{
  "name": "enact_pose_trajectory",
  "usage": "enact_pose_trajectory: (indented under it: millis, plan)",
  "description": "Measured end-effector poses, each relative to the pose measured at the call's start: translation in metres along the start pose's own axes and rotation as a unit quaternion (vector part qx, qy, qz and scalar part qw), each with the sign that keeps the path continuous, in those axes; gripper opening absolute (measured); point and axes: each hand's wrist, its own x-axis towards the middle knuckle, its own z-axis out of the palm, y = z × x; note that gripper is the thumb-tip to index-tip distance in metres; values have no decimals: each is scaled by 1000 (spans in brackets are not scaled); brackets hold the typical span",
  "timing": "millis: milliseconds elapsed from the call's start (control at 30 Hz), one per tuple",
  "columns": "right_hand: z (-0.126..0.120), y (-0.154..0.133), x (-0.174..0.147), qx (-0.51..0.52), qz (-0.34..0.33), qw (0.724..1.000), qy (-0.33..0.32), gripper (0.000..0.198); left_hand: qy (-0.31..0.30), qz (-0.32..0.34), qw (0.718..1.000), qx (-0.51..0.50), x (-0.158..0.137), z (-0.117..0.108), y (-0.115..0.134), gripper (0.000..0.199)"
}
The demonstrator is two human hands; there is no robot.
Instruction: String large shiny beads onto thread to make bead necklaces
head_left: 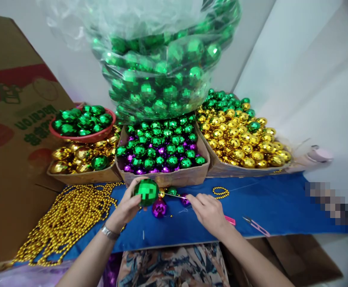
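My left hand point(129, 203) is closed around a large green mirror-faceted ball point(146, 191). My right hand point(208, 213) pinches the end of a thin pale needle-like rod point(174, 195), which points left towards that ball. Just below and right of the green ball hangs or lies a purple faceted ball point(159, 208); I cannot tell which. A small gold ball point(161, 193) is above it. Another purple ball point(185, 199) sits at my right fingertips, partly covered. Behind the rod, a smaller green ball point(172, 191) lies on the blue cloth point(198, 229).
Gold bead strings point(72, 219) spread at left. Cardboard boxes of green and purple balls point(168, 175) and gold balls point(239, 171) line the back, below a big plastic bag point(162, 71). A red bowl point(87, 137) holds green balls. Thread snips point(257, 226) and a gold bead loop point(221, 193) lie right.
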Motion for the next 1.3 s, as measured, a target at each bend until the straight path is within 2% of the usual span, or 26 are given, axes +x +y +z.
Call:
enact_pose_trajectory:
  millis: [100,167,233,333,400,700,933,1167,1300]
  plan:
    - [8,-6,0,6,-18,1000,0,27,-39,-8,996,76,-5,13,-1,72]
    - [15,-11,-1,42,-11,999,-5,27,-47,-6,995,89,-7,21,-6,77]
    - [21,-15,-3,113,12,993,-19,28,-48,-2,996,72,-9,28,-12,80]
    - [24,-19,-7,231,53,971,-40,28,-50,-4,998,25,-12,34,-19,78]
    - [24,-20,-8,265,66,961,-49,27,-51,-6,999,9,-13,36,-20,76]
    - [27,-18,-13,256,57,964,-43,27,-36,-23,999,-23,-16,39,-21,65]
    - [30,-18,-16,232,48,971,-35,28,-36,-20,999,-14,-15,39,-22,66]
    - [31,-18,-18,266,60,961,-45,28,-37,-33,998,-43,-16,39,-25,65]
    - [33,-19,-21,264,68,961,-42,28,-30,-23,999,-18,-16,40,-26,67]
